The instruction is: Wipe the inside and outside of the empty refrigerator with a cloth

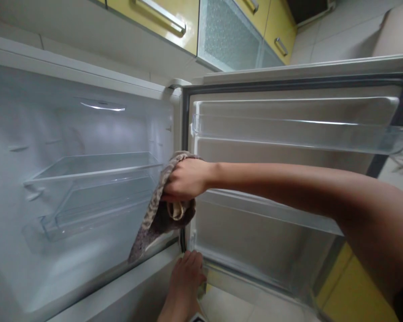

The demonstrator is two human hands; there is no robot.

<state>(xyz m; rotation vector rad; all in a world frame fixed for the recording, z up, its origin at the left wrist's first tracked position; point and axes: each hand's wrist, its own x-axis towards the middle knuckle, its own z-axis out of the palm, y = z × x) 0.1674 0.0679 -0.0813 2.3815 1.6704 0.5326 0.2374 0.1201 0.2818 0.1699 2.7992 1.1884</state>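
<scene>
My right hand (184,180) is closed round a brown patterned cloth (156,214) and presses it against the front edge of the fridge's right inner wall, near the door hinge. The cloth hangs down to the compartment's bottom lip. Below it, my left hand (187,273) rests with fingers laid over the lower edge of the fridge (87,80), where the open door (289,116) meets the body. The fridge compartment holds no food.
A glass shelf (97,167) and a clear drawer (94,210) sit inside the compartment. The door carries clear bins (295,129). Yellow cupboards (191,18) with metal handles and a frosted glass panel (228,36) hang above. A yellow surface (356,295) lies at the lower right.
</scene>
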